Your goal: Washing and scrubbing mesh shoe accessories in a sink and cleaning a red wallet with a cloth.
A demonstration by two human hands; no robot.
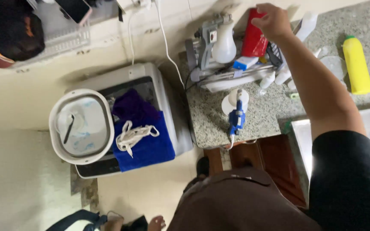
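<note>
My right hand [273, 19] reaches far over the speckled granite counter [210, 115] and closes on the top of a red pouch [253, 40]. The pouch stands upright in a grey rack [219, 75] against the wall, next to a white rounded bottle [224, 45]. A small blue and white box [245, 63] lies at the pouch's foot. My arm in a black sleeve crosses the right side of the view. My left hand is out of view.
A blue gun-shaped tool [236, 117] rests on a white disc near the counter's front edge. A yellow bottle [356, 64] lies at the right beside a metal sink [300, 137]. Left of the counter, a white machine [163, 98] carries a white basin [81, 126], blue cloth [148, 149] and purple cloth [133, 107].
</note>
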